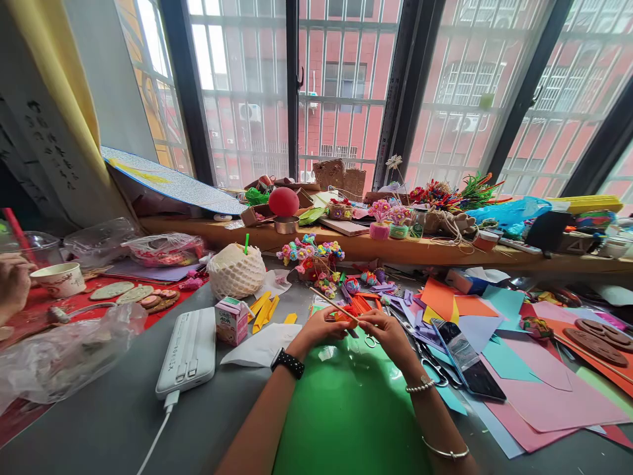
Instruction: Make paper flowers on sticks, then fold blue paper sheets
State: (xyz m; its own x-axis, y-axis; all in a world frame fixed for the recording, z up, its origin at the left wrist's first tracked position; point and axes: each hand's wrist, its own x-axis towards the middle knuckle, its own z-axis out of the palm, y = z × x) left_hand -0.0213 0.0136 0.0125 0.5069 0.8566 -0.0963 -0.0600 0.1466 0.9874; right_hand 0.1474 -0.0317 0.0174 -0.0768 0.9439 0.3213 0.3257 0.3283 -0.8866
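Pinched the slim stick (324, 296) near its near-right end in the right hand (382, 330), left hand (322, 328) curled closed on red paper (352, 309) against it, above the green mat (346, 422). Looked light and stiff, snappable if bent, best taken lightly by that end, sparing the crease-prone paper. Spotted flowers (380, 209) in pink pot (379, 231) and green pot (399, 231) on the far sill (425, 252), plus, at left, a paper cup (60, 282), contents unclear.

Wooden stick (330, 301), matt; green mat (351, 422), near, smooth and glossy; pink paper sheet (554, 392), right, matt; transparent plastic bag (74, 359), left, crinkled and shiny; windowsill (208, 232), far, wooden.
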